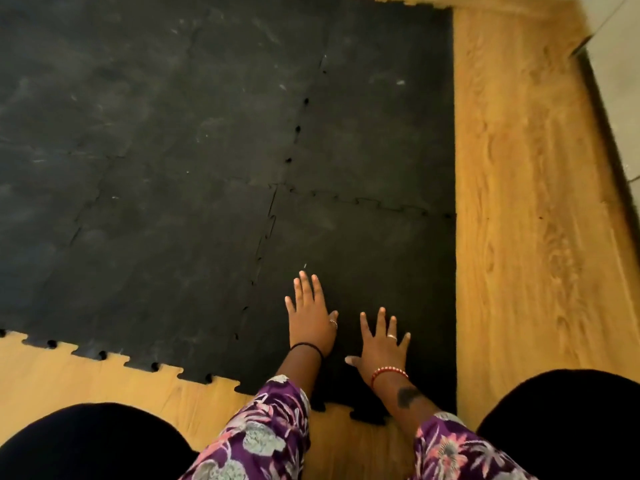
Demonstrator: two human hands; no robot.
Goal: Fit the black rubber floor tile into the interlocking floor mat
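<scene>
knees foreground | left hand, right hand flat on tile

- I see a warm, honey-coloured wood-grain floor along the right side and the near left.
- A dark baseboard runs along the right edge.
- Above the baseboard, a pale wall catches soft light.

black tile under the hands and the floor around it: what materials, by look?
Black tile: looks like dense rubber or foam, matte with a fine grainy surface and puzzle-cut interlocking edges; which of the two I cannot tell. Floor: wood-look planks, warm yellow-brown with a printed-looking grain and a slight sheen; probably laminate or vinyl, possibly real wood.
</scene>
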